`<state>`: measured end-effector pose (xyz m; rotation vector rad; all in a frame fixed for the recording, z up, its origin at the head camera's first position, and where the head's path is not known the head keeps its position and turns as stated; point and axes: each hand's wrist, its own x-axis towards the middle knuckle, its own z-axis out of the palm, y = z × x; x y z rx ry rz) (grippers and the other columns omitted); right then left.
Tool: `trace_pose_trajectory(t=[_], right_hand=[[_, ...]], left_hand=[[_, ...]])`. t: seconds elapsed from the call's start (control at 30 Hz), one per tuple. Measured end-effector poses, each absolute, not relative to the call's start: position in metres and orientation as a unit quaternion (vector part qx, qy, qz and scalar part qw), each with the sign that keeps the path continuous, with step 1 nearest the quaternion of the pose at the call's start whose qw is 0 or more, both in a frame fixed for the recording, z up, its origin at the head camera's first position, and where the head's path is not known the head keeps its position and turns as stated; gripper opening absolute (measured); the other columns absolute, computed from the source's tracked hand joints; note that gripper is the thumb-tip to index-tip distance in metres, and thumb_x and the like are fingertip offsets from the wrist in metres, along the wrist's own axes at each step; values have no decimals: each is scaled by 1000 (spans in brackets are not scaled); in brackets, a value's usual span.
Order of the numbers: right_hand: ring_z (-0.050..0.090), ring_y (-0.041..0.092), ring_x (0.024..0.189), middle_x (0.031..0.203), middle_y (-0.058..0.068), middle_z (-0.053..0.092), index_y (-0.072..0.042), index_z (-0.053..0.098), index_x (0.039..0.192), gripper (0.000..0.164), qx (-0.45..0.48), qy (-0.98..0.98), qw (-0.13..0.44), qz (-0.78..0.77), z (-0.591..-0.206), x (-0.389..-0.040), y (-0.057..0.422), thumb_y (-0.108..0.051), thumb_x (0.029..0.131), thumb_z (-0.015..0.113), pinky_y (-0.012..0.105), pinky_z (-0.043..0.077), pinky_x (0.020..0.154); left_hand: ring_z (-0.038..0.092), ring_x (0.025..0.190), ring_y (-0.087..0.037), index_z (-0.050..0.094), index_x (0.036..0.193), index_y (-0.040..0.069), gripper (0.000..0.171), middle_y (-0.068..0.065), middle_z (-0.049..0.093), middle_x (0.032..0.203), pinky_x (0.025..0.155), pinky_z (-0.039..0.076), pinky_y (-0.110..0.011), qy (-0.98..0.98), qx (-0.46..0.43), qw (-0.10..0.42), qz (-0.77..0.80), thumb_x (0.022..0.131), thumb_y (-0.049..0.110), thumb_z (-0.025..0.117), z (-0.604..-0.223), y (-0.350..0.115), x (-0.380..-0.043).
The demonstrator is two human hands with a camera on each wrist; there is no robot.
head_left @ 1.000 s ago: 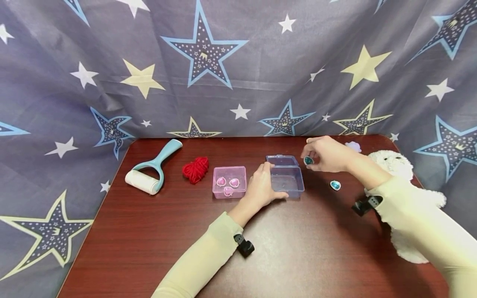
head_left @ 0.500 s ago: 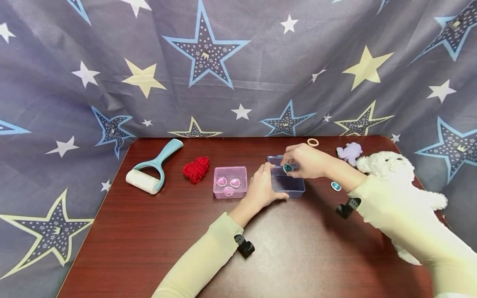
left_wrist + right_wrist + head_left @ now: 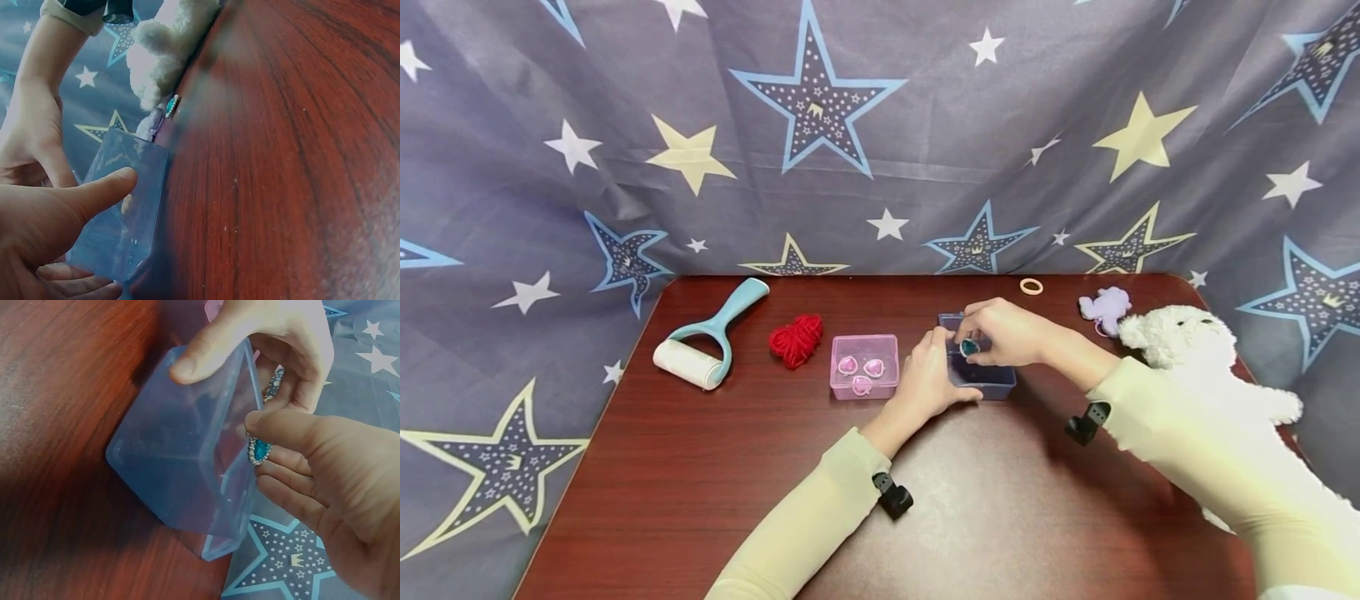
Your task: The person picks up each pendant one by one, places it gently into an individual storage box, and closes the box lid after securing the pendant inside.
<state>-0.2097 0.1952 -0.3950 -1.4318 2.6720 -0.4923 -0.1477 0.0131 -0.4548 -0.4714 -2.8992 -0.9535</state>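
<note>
My left hand (image 3: 927,372) holds a translucent blue plastic box (image 3: 169,440) from its left side, thumb along the front wall. The box's lid is folded back and lies behind it. Above the box opening, my right hand (image 3: 1007,333) pinches a teal gem (image 3: 260,451) with a beaded silver rim between thumb and fingers. A second teal gem (image 3: 172,106) lies on the table in the left wrist view; the right arm covers it in the head view. Just left of my left hand stands a pink box (image 3: 865,341) with three pink gems (image 3: 873,367) inside.
Red yarn (image 3: 796,340) and a blue-handled lint roller (image 3: 715,329) lie to the left on the brown table (image 3: 700,483). To the right are a beige ring (image 3: 1032,287), a small purple toy (image 3: 1106,310) and a white plush bear (image 3: 1183,337), partly under my right arm.
My right hand has moved left with the teal gem, from beside the blue box to over its opening. The left hand has stayed on the box.
</note>
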Motion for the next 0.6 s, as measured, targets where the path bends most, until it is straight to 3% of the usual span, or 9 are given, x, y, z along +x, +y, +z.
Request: trace_pose_trajectory(t=[0.4, 0.6], right_hand=[[72, 16, 88, 99, 2, 74, -11, 79, 100, 23, -504, 856, 11, -117, -408, -203, 190, -14, 82, 91, 34, 64, 78], [76, 19, 100, 114, 5, 78, -15, 80, 102, 24, -526, 848, -17, -52, -412, -200, 189, -16, 81, 91, 38, 67, 79]], left_hand=[[74, 109, -34, 52, 136, 6, 97, -11, 66, 127, 95, 64, -44, -943, -148, 20, -296, 64, 47, 103, -455, 13, -148], [74, 106, -33, 51, 135, 5, 96, -11, 66, 124, 94, 64, -43, -943, -148, 19, -296, 65, 46, 103, -456, 13, -148]])
